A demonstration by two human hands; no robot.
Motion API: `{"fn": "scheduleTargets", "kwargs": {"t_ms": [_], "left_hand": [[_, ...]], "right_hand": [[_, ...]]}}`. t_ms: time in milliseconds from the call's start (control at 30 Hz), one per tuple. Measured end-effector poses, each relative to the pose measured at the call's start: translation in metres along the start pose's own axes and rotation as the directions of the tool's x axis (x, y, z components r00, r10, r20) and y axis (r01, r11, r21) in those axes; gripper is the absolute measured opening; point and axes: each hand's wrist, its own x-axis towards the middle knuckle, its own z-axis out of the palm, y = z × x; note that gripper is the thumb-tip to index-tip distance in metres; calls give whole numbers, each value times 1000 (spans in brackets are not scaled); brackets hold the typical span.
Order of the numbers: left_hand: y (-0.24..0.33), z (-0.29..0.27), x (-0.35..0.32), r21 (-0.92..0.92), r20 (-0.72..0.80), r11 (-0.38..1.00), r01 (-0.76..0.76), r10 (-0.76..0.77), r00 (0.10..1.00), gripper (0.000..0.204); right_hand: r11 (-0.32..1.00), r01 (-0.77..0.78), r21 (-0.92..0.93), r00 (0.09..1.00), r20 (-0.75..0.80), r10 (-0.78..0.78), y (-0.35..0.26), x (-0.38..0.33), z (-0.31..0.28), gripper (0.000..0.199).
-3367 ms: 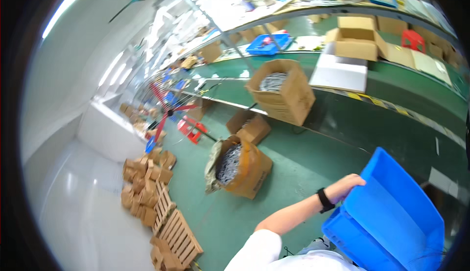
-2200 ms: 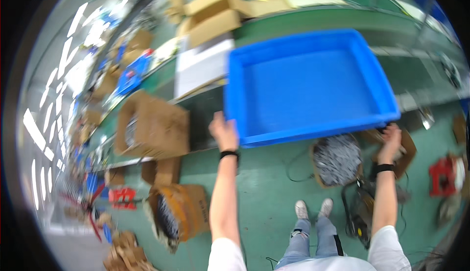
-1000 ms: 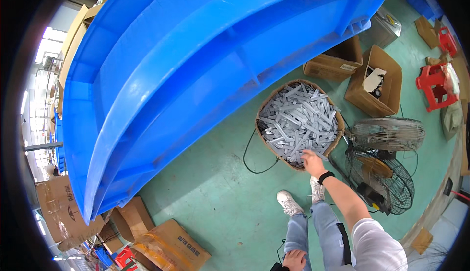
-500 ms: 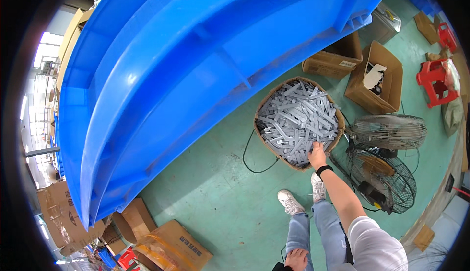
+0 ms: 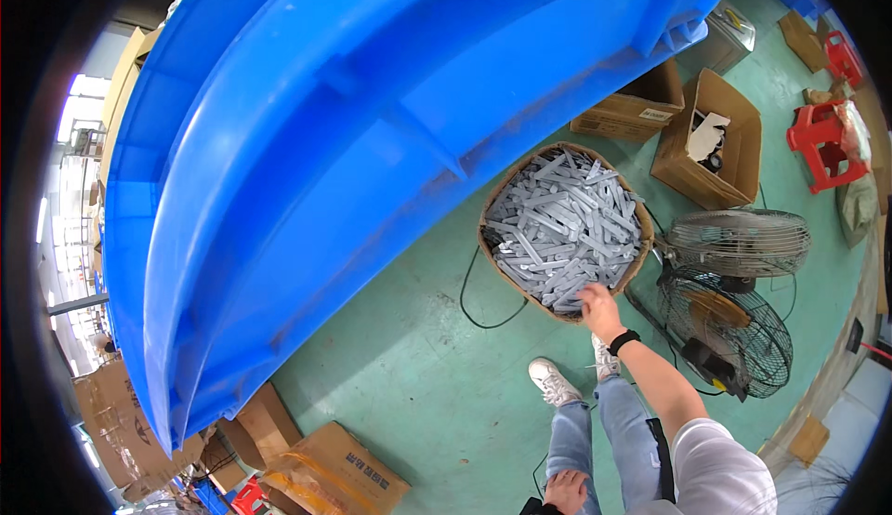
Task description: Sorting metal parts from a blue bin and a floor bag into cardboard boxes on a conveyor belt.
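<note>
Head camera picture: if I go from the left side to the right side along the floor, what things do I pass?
Torn cardboard box → big blue plastic bin → round box of grey strips that the right hand reaches into → open cardboard box → two floor fans → red stool.

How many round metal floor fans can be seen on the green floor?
2. One grey wire-cage fan stands right of the round cardboard tub of grey strips; a darker wire-cage fan sits just below it. The blue plastic crate may hide others.
</note>
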Motion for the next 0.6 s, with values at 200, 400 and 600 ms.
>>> {"fn": "scheduleTargets", "kwargs": {"t_ms": [200,400,600], "left_hand": [[10,-12,6,-23,-13,1000,2,-2,1000,25],[0,-5,5,25,-84,1000,-16,19,996,24],[15,-17,18,-1,-96,1000,-18,17,995,23]], "right_hand": [[947,-248,203,925,-242,294,22,33,-20,20],[780,-516,355,806,-107,582,9,59,23,28],[476,-616,628,650,64,757,29,70,35,30]]}}
